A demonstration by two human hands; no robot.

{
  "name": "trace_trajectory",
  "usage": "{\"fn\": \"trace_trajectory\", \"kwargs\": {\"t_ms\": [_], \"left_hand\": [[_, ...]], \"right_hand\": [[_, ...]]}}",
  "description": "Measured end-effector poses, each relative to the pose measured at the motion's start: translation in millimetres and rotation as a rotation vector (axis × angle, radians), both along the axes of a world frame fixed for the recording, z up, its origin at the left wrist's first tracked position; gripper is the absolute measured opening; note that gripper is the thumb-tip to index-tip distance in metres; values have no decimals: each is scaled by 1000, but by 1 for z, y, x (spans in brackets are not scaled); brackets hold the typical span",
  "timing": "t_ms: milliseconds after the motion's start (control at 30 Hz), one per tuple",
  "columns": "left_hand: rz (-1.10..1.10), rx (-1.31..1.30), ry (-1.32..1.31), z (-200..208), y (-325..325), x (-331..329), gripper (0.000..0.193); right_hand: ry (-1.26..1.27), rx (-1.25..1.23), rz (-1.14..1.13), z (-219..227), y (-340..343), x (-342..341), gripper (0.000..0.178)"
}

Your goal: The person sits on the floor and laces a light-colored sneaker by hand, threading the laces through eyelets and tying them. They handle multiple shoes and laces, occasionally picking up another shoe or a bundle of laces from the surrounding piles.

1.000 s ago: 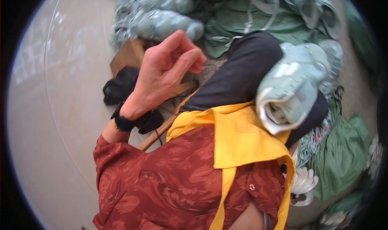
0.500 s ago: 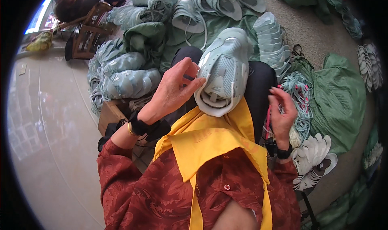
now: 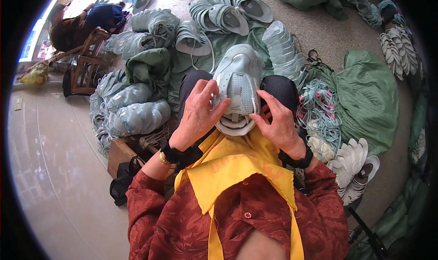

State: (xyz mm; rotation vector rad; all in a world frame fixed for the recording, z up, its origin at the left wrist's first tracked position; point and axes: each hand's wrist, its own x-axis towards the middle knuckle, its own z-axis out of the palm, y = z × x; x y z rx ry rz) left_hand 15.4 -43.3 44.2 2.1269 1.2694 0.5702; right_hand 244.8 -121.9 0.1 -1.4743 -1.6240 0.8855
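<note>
A pale blue-green shoe upper (image 3: 240, 68) rests across my knees, its toe away from me and its collar opening toward me. My left hand (image 3: 200, 111) grips its left side, thumb on the eyelet edge and the other fingers curled beside it. On the opposite side my right hand (image 3: 278, 123) holds the right eyelet edge, thumb and index fingertips touching it a little apart. Whether a lace end lies between those fingers is too small to tell. Below the upper, a yellow apron (image 3: 237, 173) covers my lap.
Bundled pale uppers (image 3: 141, 116) lie at my left, beside a wooden box (image 3: 119, 157). More stacked uppers (image 3: 285, 50) stand ahead on green cloth. To my right are tangled laces (image 3: 319, 109), a green sack (image 3: 369, 100) and white shoe pieces (image 3: 349, 162). A wooden chair (image 3: 89, 66) stands far left.
My right hand has come in from the right and now touches the upper's right edge. My left hand stays at the left edge. The whole view has shifted slightly.
</note>
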Motion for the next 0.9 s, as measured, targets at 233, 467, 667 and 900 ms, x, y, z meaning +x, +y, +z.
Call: {"fn": "trace_trajectory", "kwargs": {"t_ms": [233,467,667,900], "left_hand": [[21,70,-80,-11,-8,-3,26],[38,61,-129,-23,-13,-4,24],[32,80,-174,-34,-17,-9,21],[45,39,-198,-36,-10,-8,22]], "right_hand": [[-198,149,-7,-5,-4,-9,60],[-407,286,-7,-9,-9,-16,62],[-292,321,-31,-20,-14,-17,62],[152,144,-141,-13,-27,1,36]]}}
